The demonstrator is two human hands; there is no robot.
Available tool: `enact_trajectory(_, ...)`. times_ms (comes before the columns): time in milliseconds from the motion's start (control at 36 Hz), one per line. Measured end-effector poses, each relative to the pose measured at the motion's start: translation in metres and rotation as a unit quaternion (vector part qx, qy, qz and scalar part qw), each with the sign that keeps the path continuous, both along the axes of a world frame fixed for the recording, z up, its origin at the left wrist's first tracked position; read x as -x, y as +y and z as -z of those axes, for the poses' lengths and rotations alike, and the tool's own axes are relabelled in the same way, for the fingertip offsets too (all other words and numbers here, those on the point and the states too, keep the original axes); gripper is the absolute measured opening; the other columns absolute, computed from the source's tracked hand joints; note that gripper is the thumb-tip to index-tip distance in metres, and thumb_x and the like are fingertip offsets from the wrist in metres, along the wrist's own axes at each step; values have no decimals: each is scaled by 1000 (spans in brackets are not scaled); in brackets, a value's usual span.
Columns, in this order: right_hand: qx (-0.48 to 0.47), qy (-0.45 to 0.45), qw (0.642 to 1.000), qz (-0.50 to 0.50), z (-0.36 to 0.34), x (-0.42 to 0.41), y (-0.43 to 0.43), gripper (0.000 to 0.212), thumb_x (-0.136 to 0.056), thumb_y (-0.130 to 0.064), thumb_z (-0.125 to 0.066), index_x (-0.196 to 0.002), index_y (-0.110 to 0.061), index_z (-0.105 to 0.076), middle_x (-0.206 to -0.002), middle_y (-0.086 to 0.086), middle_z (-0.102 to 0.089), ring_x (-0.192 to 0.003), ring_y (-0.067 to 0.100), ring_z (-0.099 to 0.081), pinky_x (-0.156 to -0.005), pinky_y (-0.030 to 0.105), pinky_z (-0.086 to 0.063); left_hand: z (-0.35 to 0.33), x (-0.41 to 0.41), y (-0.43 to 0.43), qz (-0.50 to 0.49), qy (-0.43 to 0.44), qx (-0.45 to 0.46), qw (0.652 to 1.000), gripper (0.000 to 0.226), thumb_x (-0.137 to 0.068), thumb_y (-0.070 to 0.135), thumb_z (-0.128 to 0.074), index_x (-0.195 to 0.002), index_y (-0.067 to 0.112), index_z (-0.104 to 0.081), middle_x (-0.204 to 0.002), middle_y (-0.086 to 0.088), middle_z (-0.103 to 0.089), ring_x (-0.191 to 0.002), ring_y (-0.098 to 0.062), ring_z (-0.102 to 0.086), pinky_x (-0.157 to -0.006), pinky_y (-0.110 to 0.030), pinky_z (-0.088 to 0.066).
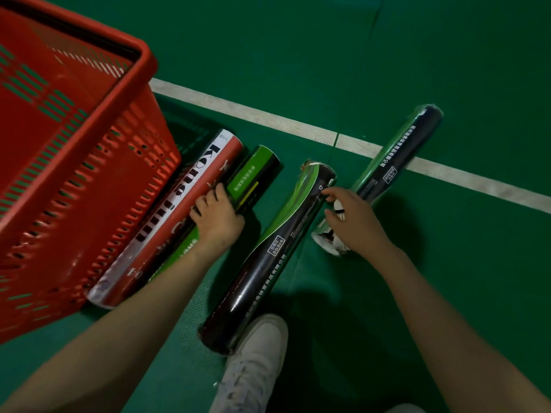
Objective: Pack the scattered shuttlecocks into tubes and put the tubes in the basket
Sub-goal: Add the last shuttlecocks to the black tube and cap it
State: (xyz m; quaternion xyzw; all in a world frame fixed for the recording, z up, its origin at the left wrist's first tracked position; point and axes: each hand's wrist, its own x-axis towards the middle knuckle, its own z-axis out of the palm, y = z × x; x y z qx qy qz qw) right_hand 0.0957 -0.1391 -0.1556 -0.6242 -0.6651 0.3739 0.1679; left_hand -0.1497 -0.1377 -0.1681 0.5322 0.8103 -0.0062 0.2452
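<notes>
Green court floor (387,55), crossed by white line (268,117). Far left: red basket (74,144) on floor. Just beside its right wall: red-and-white tube (179,210) lying flat, touching green-and-black tube (259,171) on its right. Left hand (217,216) over green-and-black tube, grip wrapped round it, fingertips tucked into gap against red-and-white tube. Centre: black tube (268,263) lying loose, near end just beside white shoe (256,353). Right: fourth tube (399,153) lying across white line. Right hand (357,222) between black tube and fourth tube, grip pinching shuttlecock (339,208) just above floor.
</notes>
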Motion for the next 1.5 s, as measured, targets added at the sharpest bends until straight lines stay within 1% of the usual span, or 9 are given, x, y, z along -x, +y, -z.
enact_trajectory(139, -13, 8, 1000, 6, -4, 3, -3, 31, -94, -14, -53, -124, -24, -53, -118, 1, -55, -98, 16, -54, -87, 32, -46, 5, -5, -4, 72, -116, -50, 989, 79, -77, 33, -76, -143, 15, -36, -134, -12, -44, -123, -29, -35, -104, -36, -32)
enact_trajectory(333, -24, 4, 1000, 0, -11, 9, -4, 29, -95, -15, -51, -123, -22, -54, -116, 3, -56, -97, 15, -54, -85, 31, -47, 8, 0, -11, 48, -153, 29, 987, 79, -84, 54, -61, -148, 41, -16, -119, -9, -54, -103, -27, -56, -91, -38, -48)
enact_trajectory(583, -47, 51, 995, 74, -26, 3, 3, 28, -98, -20, -46, -126, -23, -51, -112, 0, -54, -83, 19, -60, -79, 37, -52, -39, -25, 4, 119, -167, -64, 977, 78, -85, 52, -61, -147, 46, -14, -115, -7, -45, -101, -25, -52, -88, -39, -48)
enact_trajectory(694, -86, 59, 987, 126, -47, -10, 15, 33, -101, -24, -39, -133, -24, -49, -126, 8, -52, -107, 19, -54, -95, 35, -44, -56, -47, 2, 192, -161, -81, 965, 79, -86, 51, -60, -148, 47, -11, -116, -6, -45, -102, -27, -52, -85, -42, -49)
enact_trajectory(917, -125, 96, 966, 203, -94, -48, 15, 13, -99, -25, -43, -97, -25, -56, -106, 0, -59, -87, 9, -53, -68, 15, -38, -75, -70, -10, 231, -239, -123, 935, 93, -73, 39, -77, -148, 37, -23, -113, 4, -44, -106, -19, -50, -93, -38, -45)
enact_trajectory(1056, -116, 90, 979, 140, -111, -72, -2, 21, -100, -28, -43, -91, -27, -62, -98, -3, -60, -85, -2, -52, -66, 0, -35, -91, -85, -10, 259, -227, -126, 930, 94, -68, 29, -81, -146, 37, -30, -110, 2, -43, -98, -15, -49, -90, -29, -44)
enact_trajectory(1278, -131, 131, 973, 135, -115, -95, -24, 20, -95, -32, -53, -81, -21, -62, -94, 1, -62, -76, -4, -54, -66, 4, -40, -95, -105, -15, 292, -176, -120, 932, 97, -56, 46, -65, -145, 40, -27, -115, -2, -41, -106, -26, -48, -94, -43, -45)
enact_trajectory(1417, -146, 103, 977, 119, -115, -102, -32, 20, -95, -30, -52, -75, -30, -57, -85, -5, -58, -68, 1, -54, -61, 8, -41, -96, -115, -14, 310, -145, -124, 931, 97, -61, 39, -76, -145, 36, -28, -115, -4, -39, -103, -29, -50, -91, -42, -46)
enact_trajectory(1500, -145, 96, 980, 102, -115, -101, -39, 17, -95, -28, -53, -81, -20, -60, -83, -7, -55, -63, 4, -54, -60, 11, -45, -95, -118, -14, 309, -119, -122, 936, 96, -63, 31, -79, -145, 35, -28, -118, -6, -38, -103, -31, -51, -92, -40, -46)
